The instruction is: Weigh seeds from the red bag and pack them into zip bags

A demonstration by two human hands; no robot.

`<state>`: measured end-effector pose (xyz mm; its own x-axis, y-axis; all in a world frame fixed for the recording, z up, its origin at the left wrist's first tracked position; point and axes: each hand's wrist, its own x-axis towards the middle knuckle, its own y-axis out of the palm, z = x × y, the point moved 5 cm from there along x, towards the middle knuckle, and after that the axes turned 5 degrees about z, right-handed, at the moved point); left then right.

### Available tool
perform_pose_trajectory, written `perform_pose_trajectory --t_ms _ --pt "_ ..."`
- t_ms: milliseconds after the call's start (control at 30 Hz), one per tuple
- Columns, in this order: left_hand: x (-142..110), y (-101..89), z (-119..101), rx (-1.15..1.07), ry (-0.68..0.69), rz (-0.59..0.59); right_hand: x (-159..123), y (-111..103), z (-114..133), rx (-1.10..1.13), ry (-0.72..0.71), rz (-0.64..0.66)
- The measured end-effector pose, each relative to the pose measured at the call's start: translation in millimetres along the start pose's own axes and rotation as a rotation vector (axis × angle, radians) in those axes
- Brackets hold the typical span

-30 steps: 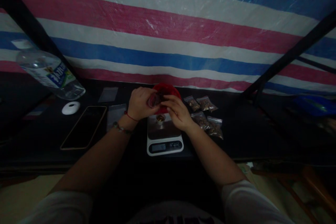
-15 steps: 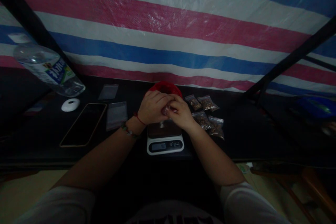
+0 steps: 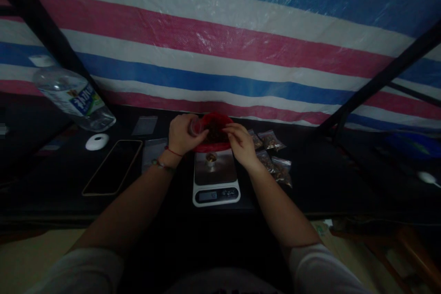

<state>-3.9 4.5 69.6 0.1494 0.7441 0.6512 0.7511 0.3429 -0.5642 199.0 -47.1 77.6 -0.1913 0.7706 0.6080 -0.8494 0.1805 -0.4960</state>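
My left hand [image 3: 182,135] is closed around a small clear plastic cup [image 3: 196,127], tilted at the left side of a red bowl [image 3: 211,148]. Dark loose bits [image 3: 215,131] lie inside that bowl. Over its right rim, the fingertips of my right hand [image 3: 242,144] are pinched together; whatever is between them is too small to make out. In front of the bowl stands a white kitchen scale [image 3: 199,196] with a lit display. On its metal plate sits a small round cup [image 3: 211,161] with brownish pieces in it.
Several filled zip bags [image 3: 272,140] lie right of the scale. To the left are flat clear bags [image 3: 145,125], a phone [image 3: 113,167], a white earbud case [image 3: 97,141] and a leaning plastic bottle [image 3: 77,96]. A striped tarp [image 3: 220,50] hangs behind the black table.
My hands came together above the scale half a second ago and have now moved apart over the bowl. The small cup on the scale is in plain sight again.
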Motion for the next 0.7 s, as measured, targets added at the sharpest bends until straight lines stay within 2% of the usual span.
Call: perform_pose_trajectory --t_ms 100,233,400,600,700 --pt "0.2 1.5 28.1 -0.08 -0.154 -0.125 1.5 8.0 -12.6 -0.04 0.001 0.068" --pt "-1.9 7.7 48.3 -0.21 -0.31 -0.249 6.8 19.9 -22.9 -0.101 0.013 0.231" --pt "-1.2 13.6 57.5 -0.236 -0.406 -0.227 31.4 38.3 -28.9 -0.229 0.025 0.439" --pt "-0.9 14.8 61.1 -0.241 -0.374 -0.219 59.7 81.1 -42.0 -0.321 0.012 0.755" --pt "-1.6 16.3 62.5 -0.246 -0.375 -0.194 62.3 98.6 -46.9 -0.315 0.064 0.82"
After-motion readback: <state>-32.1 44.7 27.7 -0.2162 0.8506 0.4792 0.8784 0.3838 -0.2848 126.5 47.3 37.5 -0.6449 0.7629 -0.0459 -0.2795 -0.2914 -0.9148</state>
